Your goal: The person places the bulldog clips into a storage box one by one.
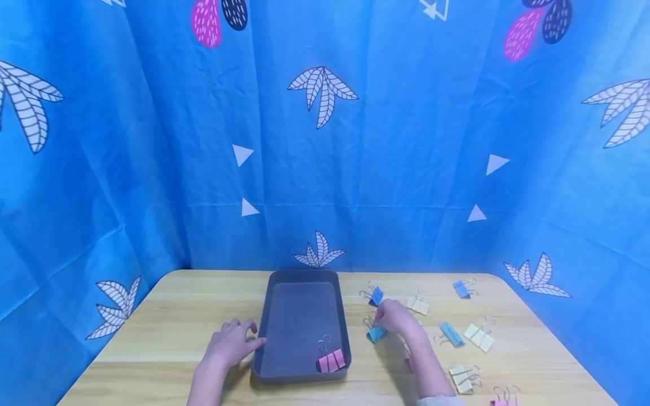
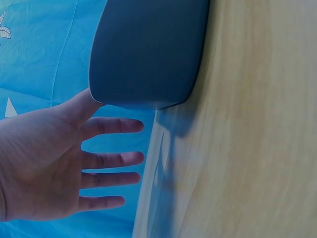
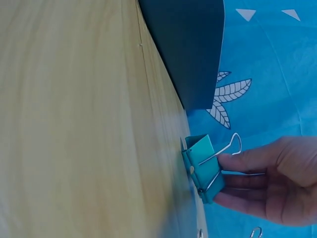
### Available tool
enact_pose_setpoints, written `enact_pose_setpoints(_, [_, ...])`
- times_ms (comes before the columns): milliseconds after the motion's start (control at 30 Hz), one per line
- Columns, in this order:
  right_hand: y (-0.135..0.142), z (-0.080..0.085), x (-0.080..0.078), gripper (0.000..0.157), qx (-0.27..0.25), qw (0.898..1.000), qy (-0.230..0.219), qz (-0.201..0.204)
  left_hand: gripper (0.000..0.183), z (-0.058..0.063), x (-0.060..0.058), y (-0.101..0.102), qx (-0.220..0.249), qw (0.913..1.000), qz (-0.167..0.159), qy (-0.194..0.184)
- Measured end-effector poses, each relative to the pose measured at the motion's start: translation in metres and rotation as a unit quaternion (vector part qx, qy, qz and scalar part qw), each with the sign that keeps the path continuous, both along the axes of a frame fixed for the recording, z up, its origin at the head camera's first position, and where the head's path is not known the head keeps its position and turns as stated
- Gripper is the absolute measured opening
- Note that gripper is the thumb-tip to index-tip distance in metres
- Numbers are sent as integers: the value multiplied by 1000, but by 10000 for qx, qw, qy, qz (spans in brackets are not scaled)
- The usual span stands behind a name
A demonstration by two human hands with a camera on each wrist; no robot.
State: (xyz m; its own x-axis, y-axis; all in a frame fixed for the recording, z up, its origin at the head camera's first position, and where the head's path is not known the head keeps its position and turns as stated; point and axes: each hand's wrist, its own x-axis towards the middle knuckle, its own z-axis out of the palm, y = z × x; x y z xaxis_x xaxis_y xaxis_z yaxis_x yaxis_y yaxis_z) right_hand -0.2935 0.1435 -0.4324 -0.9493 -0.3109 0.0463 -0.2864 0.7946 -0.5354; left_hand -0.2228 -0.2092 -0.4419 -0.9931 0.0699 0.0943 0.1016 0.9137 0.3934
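A dark grey tray (image 1: 304,327) sits on the wooden table, with a pink binder clip (image 1: 331,361) lying in its near right corner. My left hand (image 1: 231,344) is at the tray's left side, thumb on the rim. Its other fingers are straight and spread in the left wrist view, beside the tray wall (image 2: 148,54). Right of the tray, my right hand (image 1: 398,318) pinches a teal binder clip (image 3: 203,166) between thumb and fingers, close to the tabletop. Just beyond that hand lies a blue binder clip (image 1: 376,295).
More binder clips are scattered on the right: cream (image 1: 417,305), blue (image 1: 462,289), another teal one (image 1: 452,334), two more cream ones and a pink one (image 1: 501,402) at the near edge. My right forearm partly hides another pink clip. A blue patterned curtain (image 1: 406,237) stands behind the table.
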Motion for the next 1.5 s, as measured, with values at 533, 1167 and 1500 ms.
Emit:
enact_pose_setpoints(533, [-1, 7, -1, 29, -501, 9982, -35, -340, 33, 1, 2, 1, 41, 10000, 33, -7])
enact_pose_setpoints(1167, [-13, 33, 12, 5, -659, 9954, 399, -572, 34, 1, 1, 0, -13, 10000, 48, -79])
enact_pose_setpoints(1500, [-14, 40, 20, 5, -828, 9933, 499, -635, 34, 1, 0, 0, -4, 9999, 35, -137])
